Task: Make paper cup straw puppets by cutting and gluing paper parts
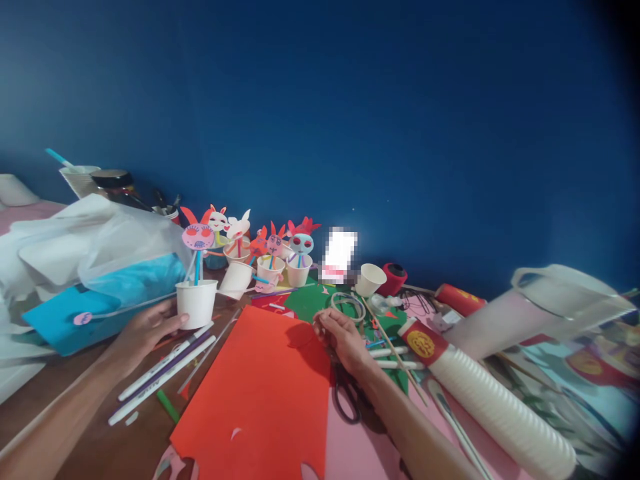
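Observation:
My left hand (157, 325) grips a white paper cup (196, 305) by its lower left side. Out of that cup stands a pink paper face (198, 235) with red ears, on a blue stick. Over the right edge of a large red paper sheet (260, 393) is my right hand (336, 328), its fingers pinched together; what they hold, if anything, is too small to name. Black-handled scissors (346, 400) lie just below it, partly hidden by the wrist. Several more cups with paper faces, among them a light blue face (301, 244), stand behind the sheet.
Markers (163, 380) lie left of the sheet. Farther left are a plastic bag (100, 233) and blue paper (75, 317). A long stack of cups (500, 400), a jug (500, 320), a tape roll (349, 307) and a wooden stick (395, 350) lie on the right. A blue wall rises behind.

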`<act>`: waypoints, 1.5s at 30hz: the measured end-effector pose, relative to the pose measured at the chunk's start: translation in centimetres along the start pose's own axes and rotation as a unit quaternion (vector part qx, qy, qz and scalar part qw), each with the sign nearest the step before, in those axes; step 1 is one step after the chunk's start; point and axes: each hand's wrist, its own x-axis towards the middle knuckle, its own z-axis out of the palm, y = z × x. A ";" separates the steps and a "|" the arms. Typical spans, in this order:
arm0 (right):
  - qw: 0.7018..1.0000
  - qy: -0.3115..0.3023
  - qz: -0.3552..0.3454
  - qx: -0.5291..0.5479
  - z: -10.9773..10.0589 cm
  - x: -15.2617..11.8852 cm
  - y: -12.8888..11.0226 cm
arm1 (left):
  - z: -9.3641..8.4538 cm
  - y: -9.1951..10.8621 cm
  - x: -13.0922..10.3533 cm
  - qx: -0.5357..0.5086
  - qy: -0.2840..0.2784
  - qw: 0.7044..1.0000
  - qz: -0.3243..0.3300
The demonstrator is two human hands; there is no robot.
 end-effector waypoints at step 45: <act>1.000 -0.010 0.015 -0.018 0.0 -0.1 0.1 | -3.0 0.4 -0.2 0.231 -0.059 0.971 0.013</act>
